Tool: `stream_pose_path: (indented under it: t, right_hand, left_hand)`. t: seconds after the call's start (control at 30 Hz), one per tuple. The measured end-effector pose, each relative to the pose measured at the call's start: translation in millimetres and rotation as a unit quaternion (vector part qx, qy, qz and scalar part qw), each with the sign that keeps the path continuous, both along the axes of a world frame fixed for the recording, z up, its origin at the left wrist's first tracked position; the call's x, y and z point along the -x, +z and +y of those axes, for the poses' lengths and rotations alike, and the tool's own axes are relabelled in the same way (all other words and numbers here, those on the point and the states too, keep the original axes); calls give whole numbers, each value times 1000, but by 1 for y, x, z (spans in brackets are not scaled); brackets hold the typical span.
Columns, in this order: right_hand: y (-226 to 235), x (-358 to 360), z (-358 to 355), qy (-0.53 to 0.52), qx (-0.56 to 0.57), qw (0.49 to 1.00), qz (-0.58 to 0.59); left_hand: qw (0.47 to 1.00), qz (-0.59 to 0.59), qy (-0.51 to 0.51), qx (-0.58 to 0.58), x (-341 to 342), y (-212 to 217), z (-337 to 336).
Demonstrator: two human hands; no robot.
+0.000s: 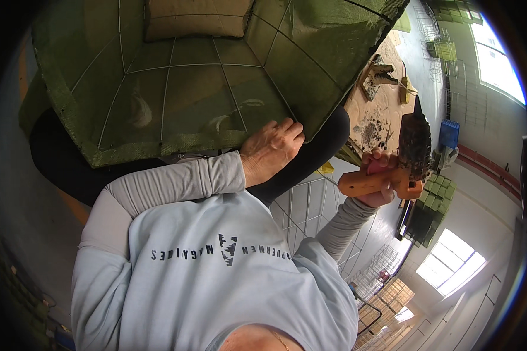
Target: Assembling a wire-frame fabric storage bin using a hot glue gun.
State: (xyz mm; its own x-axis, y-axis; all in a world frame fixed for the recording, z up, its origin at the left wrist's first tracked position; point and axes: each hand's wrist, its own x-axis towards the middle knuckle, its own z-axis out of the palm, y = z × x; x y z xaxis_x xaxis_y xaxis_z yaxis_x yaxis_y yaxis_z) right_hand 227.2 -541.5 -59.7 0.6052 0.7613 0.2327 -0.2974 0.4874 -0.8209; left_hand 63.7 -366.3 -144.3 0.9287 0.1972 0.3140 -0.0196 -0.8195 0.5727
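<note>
A large wire-framed basket covered in green mesh (187, 96) rests across my lap, its open side facing up. A tan padded panel (196, 17) lies at its far end. My left hand (273, 149) is closed on the near right edge of the mesh, fingers curled over the rim beside a wire. Off to the right, my right hand (380, 175) wraps round an orange glue gun (363, 182) with a pinkish trigger. The gun's front is crusted dark, and its thin tip points away from me, apart from the basket.
A tan work board (386, 93) with dark residue lies at the right, carrying a blackened block (376, 81) and a small yellow piece (404, 90). A white wire grid (307, 202) stands below my right arm. Green mesh baskets (433, 205) are stacked farther right, near a blue box (449, 134).
</note>
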Motion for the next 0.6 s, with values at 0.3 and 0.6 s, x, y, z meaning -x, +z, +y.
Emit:
stream_pose_path:
  t: [0.3, 0.6]
  right_hand:
    - [3, 8, 10, 51, 79, 995, -37]
    - [1, 14, -4, 25, 98, 994, -43]
  left_hand:
    - [998, 19, -30, 45, -4, 0, 6]
    - [999, 45, -5, -6, -5, 1, 5]
